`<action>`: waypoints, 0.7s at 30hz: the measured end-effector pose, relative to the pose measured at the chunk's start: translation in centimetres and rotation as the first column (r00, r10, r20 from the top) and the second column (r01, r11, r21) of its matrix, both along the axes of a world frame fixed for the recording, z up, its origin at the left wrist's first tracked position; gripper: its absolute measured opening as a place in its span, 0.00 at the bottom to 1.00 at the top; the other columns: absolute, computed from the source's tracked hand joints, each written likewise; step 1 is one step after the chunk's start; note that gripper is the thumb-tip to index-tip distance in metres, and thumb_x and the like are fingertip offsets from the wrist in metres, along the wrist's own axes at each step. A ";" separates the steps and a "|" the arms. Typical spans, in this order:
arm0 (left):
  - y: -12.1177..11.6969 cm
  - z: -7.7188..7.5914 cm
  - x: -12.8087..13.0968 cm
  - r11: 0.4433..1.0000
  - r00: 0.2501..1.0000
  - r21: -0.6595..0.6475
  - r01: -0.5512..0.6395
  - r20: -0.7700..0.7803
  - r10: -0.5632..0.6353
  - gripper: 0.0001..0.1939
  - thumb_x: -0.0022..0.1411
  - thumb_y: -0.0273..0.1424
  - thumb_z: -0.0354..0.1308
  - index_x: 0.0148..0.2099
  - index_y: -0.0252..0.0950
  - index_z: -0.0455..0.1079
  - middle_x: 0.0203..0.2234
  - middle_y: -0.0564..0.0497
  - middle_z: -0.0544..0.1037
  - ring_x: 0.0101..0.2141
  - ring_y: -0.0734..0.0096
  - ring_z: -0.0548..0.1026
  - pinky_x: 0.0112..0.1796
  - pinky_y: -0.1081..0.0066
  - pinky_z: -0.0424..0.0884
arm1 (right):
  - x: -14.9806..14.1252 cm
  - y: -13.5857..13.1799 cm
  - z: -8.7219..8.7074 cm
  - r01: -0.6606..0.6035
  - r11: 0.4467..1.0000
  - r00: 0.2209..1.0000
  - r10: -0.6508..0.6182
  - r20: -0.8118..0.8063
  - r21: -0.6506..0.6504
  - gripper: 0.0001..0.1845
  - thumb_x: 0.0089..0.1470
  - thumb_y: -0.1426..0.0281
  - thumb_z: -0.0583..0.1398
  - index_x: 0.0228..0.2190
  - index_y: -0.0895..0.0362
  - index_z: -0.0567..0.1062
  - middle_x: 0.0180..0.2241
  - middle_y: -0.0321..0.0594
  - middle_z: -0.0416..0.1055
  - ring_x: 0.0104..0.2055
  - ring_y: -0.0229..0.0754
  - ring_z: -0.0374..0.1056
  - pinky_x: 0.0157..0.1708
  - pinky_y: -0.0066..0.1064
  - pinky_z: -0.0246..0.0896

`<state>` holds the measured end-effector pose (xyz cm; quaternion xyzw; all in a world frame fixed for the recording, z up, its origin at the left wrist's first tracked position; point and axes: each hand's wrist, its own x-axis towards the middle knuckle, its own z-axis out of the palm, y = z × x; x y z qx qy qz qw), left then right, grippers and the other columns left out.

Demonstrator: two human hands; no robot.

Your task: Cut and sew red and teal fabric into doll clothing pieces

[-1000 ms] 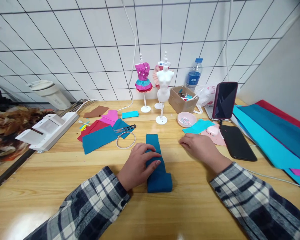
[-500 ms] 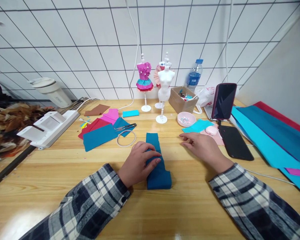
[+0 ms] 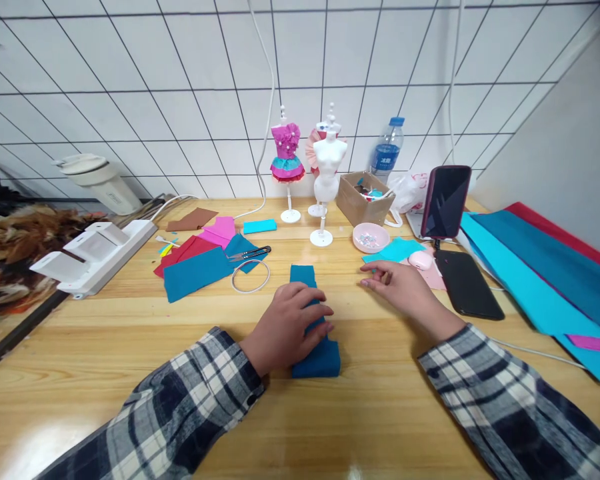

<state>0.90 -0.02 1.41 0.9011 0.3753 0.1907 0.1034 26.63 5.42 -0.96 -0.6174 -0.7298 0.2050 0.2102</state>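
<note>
A folded strip of dark teal fabric (image 3: 316,361) lies lengthwise on the wooden table in front of me, wider at its near end. My left hand (image 3: 293,327) rests across its middle, fingers spread and slightly bent, covering part of the cloth. To the right, my right hand (image 3: 400,290) hovers by the table with thumb and forefinger a little apart and nothing visible between them. Just beyond that hand are a bright turquoise cloth piece (image 3: 397,249) and a pink earbud case (image 3: 421,260).
Thread snips (image 3: 250,253), a ring (image 3: 251,291) and cut fabric pieces (image 3: 197,272) lie to the left. Small dress forms (image 3: 321,237) stand at the back, near a bead dish (image 3: 371,239) and cardboard box (image 3: 363,207). A black phone (image 3: 470,285) and large fabric sheets (image 3: 555,287) occupy the right.
My left hand has slid a little to the right over the teal fabric, its fingers reaching past the strip's edge. The right hand's thumb and forefinger have shifted slightly.
</note>
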 end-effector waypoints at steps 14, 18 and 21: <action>1.6 -0.6 4.9 0.980 0.940 0.064 0.187 -0.300 -0.160 0.19 0.63 0.45 0.49 0.45 0.34 0.65 0.53 0.44 0.70 0.47 0.56 0.65 0.42 0.58 0.59 | -1.9 4.4 2.9 0.104 0.857 0.965 0.036 0.260 -0.504 0.22 0.34 0.62 0.68 0.31 0.57 0.70 0.22 0.36 0.68 0.19 0.37 0.62 0.17 0.27 0.53; 1.8 -0.7 5.0 0.985 0.946 0.061 0.161 -0.295 -0.136 0.18 0.63 0.44 0.48 0.44 0.34 0.65 0.53 0.43 0.69 0.47 0.56 0.64 0.42 0.58 0.59 | -1.8 5.2 2.6 0.085 0.815 0.974 0.054 0.221 -0.573 0.25 0.33 0.63 0.70 0.35 0.58 0.69 0.20 0.35 0.67 0.16 0.37 0.61 0.15 0.27 0.56; 2.0 -0.8 4.9 0.985 0.944 0.054 0.162 -0.300 -0.139 0.18 0.64 0.43 0.48 0.45 0.35 0.65 0.54 0.45 0.70 0.47 0.56 0.64 0.42 0.58 0.58 | -1.3 5.2 2.1 0.071 0.814 0.980 0.049 0.190 -0.576 0.28 0.34 0.60 0.70 0.37 0.58 0.68 0.21 0.33 0.66 0.16 0.36 0.61 0.14 0.27 0.57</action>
